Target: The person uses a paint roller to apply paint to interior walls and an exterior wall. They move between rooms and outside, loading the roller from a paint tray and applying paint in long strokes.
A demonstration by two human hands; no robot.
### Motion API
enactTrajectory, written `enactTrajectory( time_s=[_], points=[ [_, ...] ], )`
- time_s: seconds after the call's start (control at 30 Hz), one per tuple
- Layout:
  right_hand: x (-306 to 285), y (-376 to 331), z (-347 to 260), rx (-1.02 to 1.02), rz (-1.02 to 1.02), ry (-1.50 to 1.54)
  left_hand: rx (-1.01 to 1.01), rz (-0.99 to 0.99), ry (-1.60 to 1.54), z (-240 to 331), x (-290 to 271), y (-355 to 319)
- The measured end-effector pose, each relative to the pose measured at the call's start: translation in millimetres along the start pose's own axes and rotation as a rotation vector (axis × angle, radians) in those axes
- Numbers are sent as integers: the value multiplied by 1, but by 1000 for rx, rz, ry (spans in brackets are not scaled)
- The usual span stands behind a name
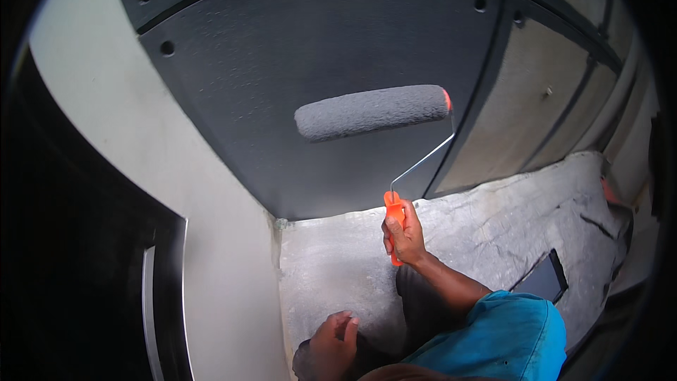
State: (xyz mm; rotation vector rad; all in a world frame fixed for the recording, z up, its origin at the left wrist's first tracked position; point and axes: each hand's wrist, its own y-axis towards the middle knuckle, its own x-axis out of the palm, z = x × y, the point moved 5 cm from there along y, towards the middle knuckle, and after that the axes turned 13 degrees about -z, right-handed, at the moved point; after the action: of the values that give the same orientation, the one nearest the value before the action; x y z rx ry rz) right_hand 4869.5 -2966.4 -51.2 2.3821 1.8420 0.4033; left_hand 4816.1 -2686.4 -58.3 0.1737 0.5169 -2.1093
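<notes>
My right hand (405,236) is closed round the orange handle of a paint roller (374,111). A bent wire frame joins the handle to the wide fuzzy sleeve, which is coated in dark grey. The sleeve lies nearly level in front of a dark grey wall panel (317,35); I cannot tell whether it touches. Low in the view, my left hand (335,344) is loosely curled near my leg, thumb apart from the fingers, with nothing visible in it.
Bare grey-beige panels (518,99) with dark painted borders stand to the right. A pale wall (162,148) meets the dark panel on the left. Wrinkled grey sheeting (486,229) covers the floor, with a dark-rimmed rectangular tray (546,279) at my right.
</notes>
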Motion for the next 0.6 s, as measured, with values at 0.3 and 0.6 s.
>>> enactTrajectory(
  time_s=[0.3,0.6],
  points=[
    [-149,-47,-83,-75,126,-10,5,-27,26,11,6,10],
    [-241,-78,-104,-76,274,-141,273,20,351,52,29,32]
  ],
)
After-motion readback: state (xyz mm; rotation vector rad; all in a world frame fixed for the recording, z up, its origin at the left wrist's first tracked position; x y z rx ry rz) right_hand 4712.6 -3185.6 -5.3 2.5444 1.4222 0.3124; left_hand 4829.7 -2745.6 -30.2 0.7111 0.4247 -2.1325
